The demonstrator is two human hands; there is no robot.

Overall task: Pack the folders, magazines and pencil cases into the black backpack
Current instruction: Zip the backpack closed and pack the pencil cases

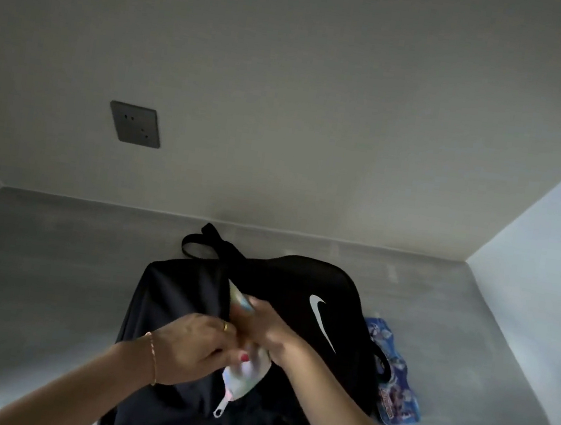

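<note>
Head view: both hands, left hand point(193, 344) and right hand point(265, 325), grip an iridescent pencil case point(242, 372), pushing it into the black backpack point(297, 286); a blue pouch point(396, 401) waits on the table point(47, 269).

Pale iridescent zippered pencil case point(244, 369) mostly hidden by hands; blue printed pouch point(396, 401) half behind black fabric backpack point(174, 291), cropped below.

A plain indoor room, likely in a home: bare pale walls point(322, 110) meet in corners around a smooth grey surface point(47, 269) set in a recess. A dark wall socket point(135, 124) sits on the back wall.
</note>
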